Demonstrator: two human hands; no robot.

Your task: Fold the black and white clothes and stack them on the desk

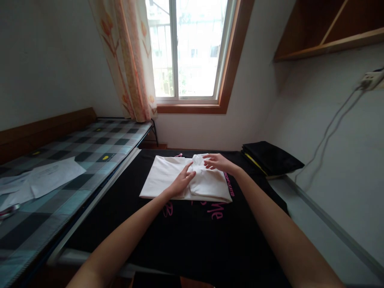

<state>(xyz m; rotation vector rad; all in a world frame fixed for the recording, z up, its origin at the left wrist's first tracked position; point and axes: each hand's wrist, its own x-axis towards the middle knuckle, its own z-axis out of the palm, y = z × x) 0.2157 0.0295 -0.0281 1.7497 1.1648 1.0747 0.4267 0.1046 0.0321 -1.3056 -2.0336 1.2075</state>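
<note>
A white garment (163,176), folded into a flat, roughly rectangular shape, lies on a black cloth (192,236) with pink lettering. My left hand (183,179) rests on the middle of the garment, its thumb and fingers apart. Over the garment's upper right part, near a bunched white section that looks like a collar, is my right hand (216,161). Its fingers are spread and slightly curled, with nothing visible between them. Whether the right fingertips touch the fabric is hard to tell.
Folded black fabric (267,158) with a yellow strip sits at the table's back right. On the left stands a bed with a checkered mattress (99,160), bearing white papers (51,176). A window (195,52) and curtain (129,60) are behind; a shelf (330,48) hangs upper right.
</note>
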